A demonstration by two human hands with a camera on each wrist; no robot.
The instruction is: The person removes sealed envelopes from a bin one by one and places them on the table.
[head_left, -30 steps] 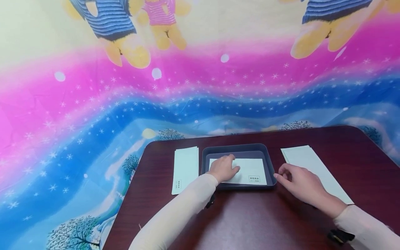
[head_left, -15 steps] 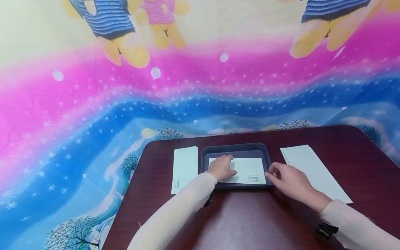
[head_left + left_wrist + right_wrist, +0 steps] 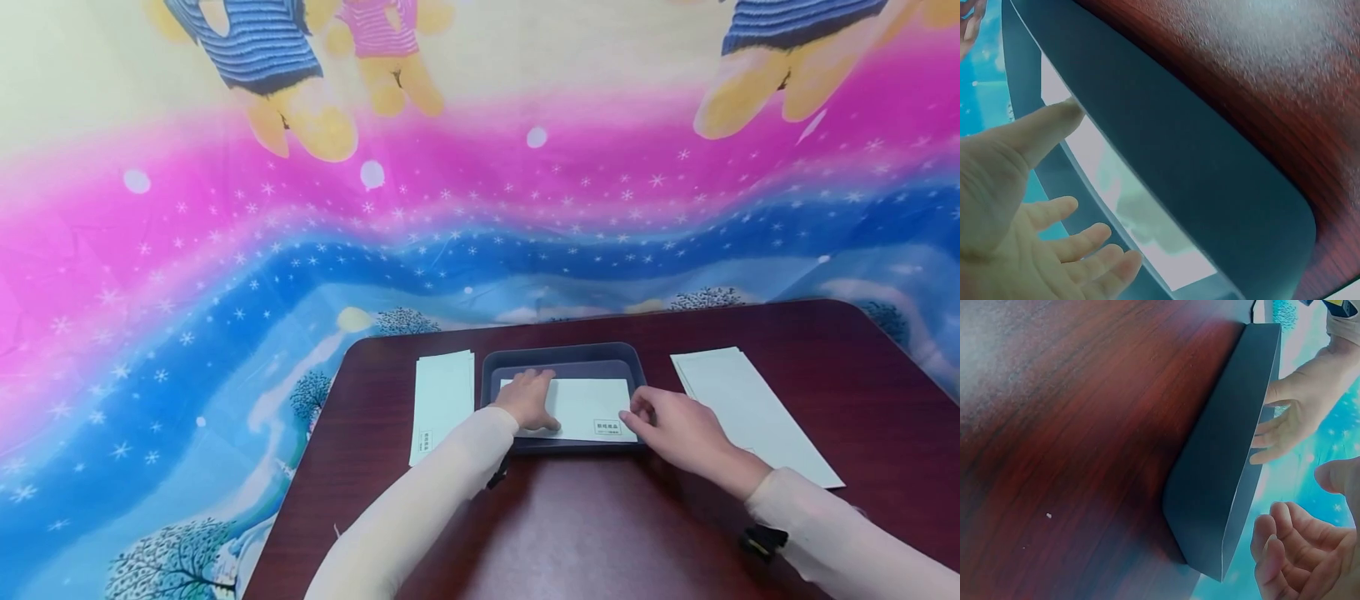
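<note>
A white envelope (image 3: 588, 402) with a small printed box near its lower right corner lies in a dark grey tray (image 3: 558, 353). My left hand (image 3: 527, 402) is over the envelope's left part, its fingers spread and the thumb apart. In the left wrist view the left thumb (image 3: 1047, 128) reaches over the envelope; whether it touches the paper is hard to tell. My right hand (image 3: 678, 427) hovers at the tray's right rim, close to the envelope's right edge. Its fingers (image 3: 1279, 515) bend loosely with the thumb held away, and nothing is between them.
Left of the tray lies a stack of white envelopes (image 3: 442, 400). Another stack of white envelopes (image 3: 757, 408) lies slanted on the right, partly behind my right hand. All rest on a dark red-brown table (image 3: 600, 533), with a printed cloth (image 3: 480, 192) hanging behind.
My right hand has moved left, from outside the tray to its right rim. The left hand has shifted slightly left, its thumb lower. The envelope stays in the tray.
</note>
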